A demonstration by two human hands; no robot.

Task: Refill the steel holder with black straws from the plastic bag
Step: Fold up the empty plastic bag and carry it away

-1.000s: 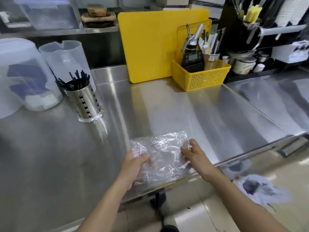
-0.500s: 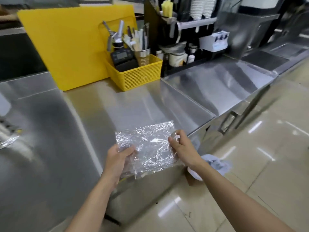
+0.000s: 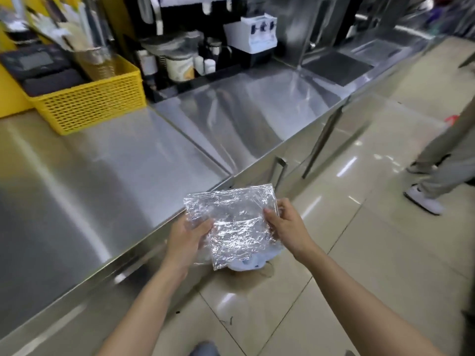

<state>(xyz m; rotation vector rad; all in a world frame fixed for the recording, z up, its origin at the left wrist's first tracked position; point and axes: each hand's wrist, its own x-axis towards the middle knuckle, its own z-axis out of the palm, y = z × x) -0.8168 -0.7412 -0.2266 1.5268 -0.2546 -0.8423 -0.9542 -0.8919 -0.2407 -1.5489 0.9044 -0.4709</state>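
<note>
past the counter edge (image 3: pixel 144 250), both hands (image 3: pixel 186 238) pinch the plastic bag (image 3: pixel 235 222).

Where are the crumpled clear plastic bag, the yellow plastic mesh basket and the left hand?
crumpled clear plastic bag (image 3: pixel 236 222), head view, middle of its crinkled face
yellow plastic mesh basket (image 3: pixel 90 105), head view, its front mesh wall
left hand (image 3: pixel 186 237), head view, back of the hand

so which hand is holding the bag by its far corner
The right hand pinches the plastic bag near its far corner; the left hand grips the near edge.
</note>
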